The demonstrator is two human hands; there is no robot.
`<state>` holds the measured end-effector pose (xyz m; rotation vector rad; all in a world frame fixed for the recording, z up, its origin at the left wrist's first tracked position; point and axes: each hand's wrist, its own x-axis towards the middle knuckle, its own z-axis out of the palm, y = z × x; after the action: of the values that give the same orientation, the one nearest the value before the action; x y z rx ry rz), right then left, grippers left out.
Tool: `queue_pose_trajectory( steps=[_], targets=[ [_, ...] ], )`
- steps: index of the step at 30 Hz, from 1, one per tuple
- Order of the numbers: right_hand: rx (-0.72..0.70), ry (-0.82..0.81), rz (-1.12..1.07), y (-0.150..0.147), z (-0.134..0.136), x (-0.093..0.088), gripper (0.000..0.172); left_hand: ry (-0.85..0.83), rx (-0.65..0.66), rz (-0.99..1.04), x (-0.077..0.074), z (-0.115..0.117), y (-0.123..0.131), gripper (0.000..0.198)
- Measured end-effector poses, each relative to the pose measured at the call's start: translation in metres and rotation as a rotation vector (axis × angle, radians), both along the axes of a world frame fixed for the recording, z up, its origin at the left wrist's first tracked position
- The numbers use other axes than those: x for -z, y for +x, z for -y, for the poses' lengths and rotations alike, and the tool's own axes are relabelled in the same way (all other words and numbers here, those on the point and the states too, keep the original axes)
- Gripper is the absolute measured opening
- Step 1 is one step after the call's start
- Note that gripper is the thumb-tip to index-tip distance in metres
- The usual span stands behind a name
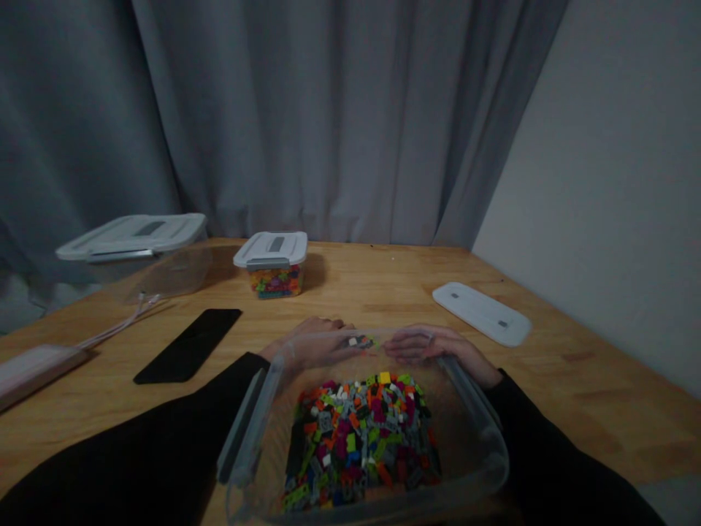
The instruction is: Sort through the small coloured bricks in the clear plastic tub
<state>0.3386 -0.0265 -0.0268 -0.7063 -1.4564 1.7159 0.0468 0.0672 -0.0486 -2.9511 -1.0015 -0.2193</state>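
A large clear bin (471, 438) without a lid stands at the near edge of the table, with many small coloured building bricks (361, 438) on its bottom. Beyond its far wall, my left hand (320, 340) rests near the table top, its fingers pointing right. Opposite it, my right hand (424, 343) lies with its fingers stretched toward the left. A few small bricks (361, 341) show between the two hands, seen by the bin's far rim. Neither hand appears to grip anything.
A small lidded box (277, 281) of colourful pieces stands behind, with a larger lidded clear box (169, 267) at the back left. A black phone (189, 347) and a pale device with a cable (41, 369) lie left. On the right is a white lid (482, 313).
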Motion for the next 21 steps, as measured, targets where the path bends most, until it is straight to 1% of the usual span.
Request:
queue_pose_trajectory(
  steps=[6, 12, 15, 21],
  targets=[
    [-0.007, 0.0, -0.019, 0.0, 0.0, 0.0, 0.046, 0.036, 0.024, -0.084, 0.002, 0.001, 0.005, 0.051],
    [-0.011, -0.018, -0.009, 0.0, 0.0, -0.001, 0.045, 0.035, -0.026, -0.096, 0.001, 0.005, 0.01, 0.044],
    [-0.008, -0.018, -0.008, 0.0, -0.001, -0.001, 0.044, 0.034, -0.032, -0.093, 0.003, 0.004, 0.014, 0.041],
    [-0.029, 0.007, -0.009, 0.001, -0.003, 0.001, 0.045, 0.023, -0.084, -0.127, 0.008, 0.002, 0.019, 0.036]
  ],
)
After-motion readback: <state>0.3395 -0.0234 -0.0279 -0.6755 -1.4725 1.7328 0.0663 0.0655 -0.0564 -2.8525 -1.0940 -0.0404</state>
